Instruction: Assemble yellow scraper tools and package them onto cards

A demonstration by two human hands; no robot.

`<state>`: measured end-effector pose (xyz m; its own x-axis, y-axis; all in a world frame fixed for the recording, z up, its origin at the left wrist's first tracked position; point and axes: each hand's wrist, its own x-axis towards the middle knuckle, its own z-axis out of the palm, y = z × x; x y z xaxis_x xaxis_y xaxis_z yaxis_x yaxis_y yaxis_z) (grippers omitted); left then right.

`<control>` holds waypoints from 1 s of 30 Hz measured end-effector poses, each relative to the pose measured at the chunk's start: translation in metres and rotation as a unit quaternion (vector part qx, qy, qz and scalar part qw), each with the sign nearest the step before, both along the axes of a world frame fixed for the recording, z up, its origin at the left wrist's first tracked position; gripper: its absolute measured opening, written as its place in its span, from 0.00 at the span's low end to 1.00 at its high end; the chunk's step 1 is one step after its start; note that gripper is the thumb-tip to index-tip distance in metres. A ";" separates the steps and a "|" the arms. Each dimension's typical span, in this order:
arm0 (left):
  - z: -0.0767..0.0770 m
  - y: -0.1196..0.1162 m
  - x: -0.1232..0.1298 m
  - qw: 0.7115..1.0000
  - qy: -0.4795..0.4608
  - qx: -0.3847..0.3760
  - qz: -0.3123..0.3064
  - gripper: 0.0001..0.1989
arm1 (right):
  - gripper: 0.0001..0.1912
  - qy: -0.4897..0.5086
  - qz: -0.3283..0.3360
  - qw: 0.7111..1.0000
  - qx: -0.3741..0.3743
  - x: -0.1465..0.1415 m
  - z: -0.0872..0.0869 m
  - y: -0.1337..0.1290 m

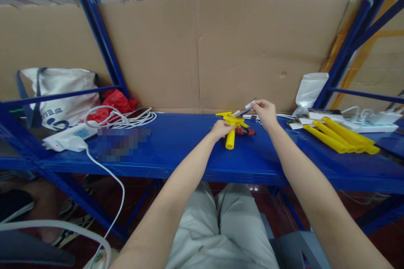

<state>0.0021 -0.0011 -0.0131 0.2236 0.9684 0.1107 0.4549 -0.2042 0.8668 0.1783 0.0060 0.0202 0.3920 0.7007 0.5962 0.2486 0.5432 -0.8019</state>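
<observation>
A yellow piece point(231, 135), built of a short tube with flatter parts crossing its far end, is held low over the bench point(179, 145), or resting on it; which of the two cannot be told. It is reached from its near left by the left hand point(220, 129), the forearm being stretched forward and slanted inward, the back of the hand turned up. The left grip is closed, the piece being pinched about its middle between thumb and fingers. Just beyond the yellow piece and to its right, the right hand point(265, 112) is raised, its forearm angled inward and its wrist bent toward the piece. The right grip is nearly closed at the fingertips, by which a slim white item point(248, 106) is held, tilted down toward the piece; whether the two touch cannot be made out. Close on the right of the yellow piece, a red-and-black handle point(248, 132) is laid. Well to its right, several yellow tubes point(342, 135) are heaped; well to its left, a white power strip point(71, 138) is set.
</observation>
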 end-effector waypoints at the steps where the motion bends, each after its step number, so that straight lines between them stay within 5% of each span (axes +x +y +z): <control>1: 0.001 -0.002 0.000 1.000 -0.010 -0.016 -0.004 0.11 | 0.06 0.000 -0.007 1.000 -0.001 0.001 0.000 0.000; 6: 0.006 -0.006 0.002 0.984 -0.149 -0.092 0.021 0.04 | 0.05 -0.002 0.000 1.000 0.001 0.005 -0.001 0.003; 13: 0.016 0.008 -0.009 0.911 -0.369 -0.125 0.134 0.04 | 0.09 -0.011 0.020 1.000 0.005 0.011 0.000 0.004; 24: 0.018 0.021 -0.028 0.805 -0.524 -0.137 0.241 0.05 | 0.15 -0.054 0.143 0.986 -0.062 0.014 0.006 -0.013; 30: 0.010 0.029 -0.023 0.808 -0.534 -0.132 0.211 0.06 | 0.17 -0.033 0.194 0.977 -0.083 0.001 0.000 -0.013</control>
